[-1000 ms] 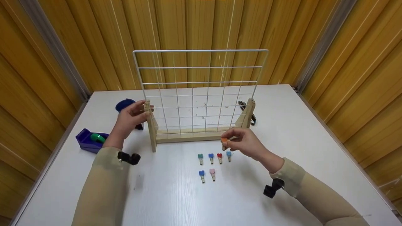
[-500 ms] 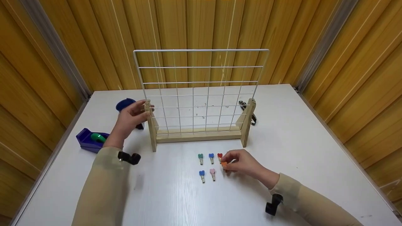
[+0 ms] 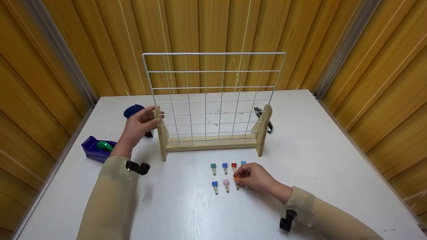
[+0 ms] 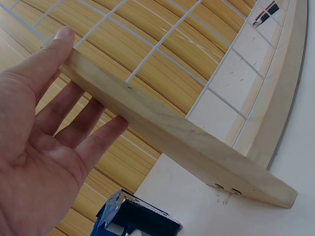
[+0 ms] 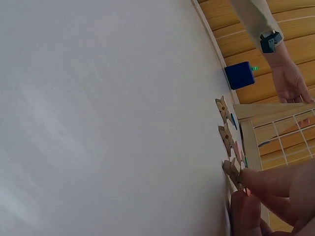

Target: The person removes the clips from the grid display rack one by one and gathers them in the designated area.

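My left hand (image 3: pixel 136 125) grips the left wooden upright (image 4: pixel 147 118) of a white wire grid rack (image 3: pixel 213 71), its thumb on one side and fingertips on the other. Down at the tabletop, my right hand (image 3: pixel 258 178) pinches a small wooden clothespin (image 5: pixel 232 169) with an orange heart, partly covered by the fingers. It lies just right of a pink-heart clothespin (image 3: pixel 226 185), beside which is a blue-heart one (image 3: pixel 215 187). A row behind them holds green (image 3: pixel 214 168), blue (image 3: pixel 225 168), red (image 3: pixel 234 166) and light-blue (image 3: pixel 244 162) heart clothespins, the last half hidden by the hand.
A purple tape dispenser (image 3: pixel 95 151) with a green roll stands left of my left forearm. Behind the left hand is a round blue object (image 3: pixel 133 110). A black tool (image 3: pixel 269 126) lies behind the rack's right upright. Wood-patterned walls (image 3: pixel 213 26) enclose the white table (image 3: pixel 173 206).
My right hand has carried the orange-heart clothespin from near the rack's base down toward me, to the front row beside the pink one. The left hand keeps its grip on the rack.
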`<act>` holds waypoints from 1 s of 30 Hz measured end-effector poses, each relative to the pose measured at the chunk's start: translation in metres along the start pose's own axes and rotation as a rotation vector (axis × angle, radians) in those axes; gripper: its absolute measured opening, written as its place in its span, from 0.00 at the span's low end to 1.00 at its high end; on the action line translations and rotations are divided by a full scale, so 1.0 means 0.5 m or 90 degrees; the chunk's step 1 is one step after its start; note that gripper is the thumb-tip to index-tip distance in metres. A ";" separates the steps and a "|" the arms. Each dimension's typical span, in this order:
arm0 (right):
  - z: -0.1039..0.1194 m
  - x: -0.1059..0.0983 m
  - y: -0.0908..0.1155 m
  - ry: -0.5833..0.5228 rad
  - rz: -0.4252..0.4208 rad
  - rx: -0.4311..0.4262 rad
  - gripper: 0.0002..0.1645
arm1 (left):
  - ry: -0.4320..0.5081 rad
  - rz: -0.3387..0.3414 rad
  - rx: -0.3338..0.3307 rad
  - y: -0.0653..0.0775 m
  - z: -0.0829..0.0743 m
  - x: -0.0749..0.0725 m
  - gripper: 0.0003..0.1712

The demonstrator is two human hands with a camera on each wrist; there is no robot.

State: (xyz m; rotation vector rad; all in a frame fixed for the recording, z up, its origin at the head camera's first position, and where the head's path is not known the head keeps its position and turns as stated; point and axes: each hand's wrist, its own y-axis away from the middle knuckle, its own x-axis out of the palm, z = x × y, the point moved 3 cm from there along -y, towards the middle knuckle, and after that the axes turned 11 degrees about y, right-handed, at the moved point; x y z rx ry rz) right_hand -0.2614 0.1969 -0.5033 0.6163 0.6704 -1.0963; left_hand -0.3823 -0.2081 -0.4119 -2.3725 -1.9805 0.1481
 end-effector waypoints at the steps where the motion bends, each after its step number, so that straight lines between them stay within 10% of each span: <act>1: 0.001 0.001 0.000 0.006 -0.002 0.001 0.07 | -0.001 0.001 0.001 0.000 0.000 0.000 0.35; 16: 0.005 -0.018 0.005 0.014 -0.027 -0.003 0.08 | 0.007 -0.010 0.008 0.002 -0.001 -0.002 0.35; 30: -0.046 -0.178 0.014 0.035 -0.137 0.039 0.15 | -0.042 -0.021 -0.004 0.017 0.021 -0.018 0.36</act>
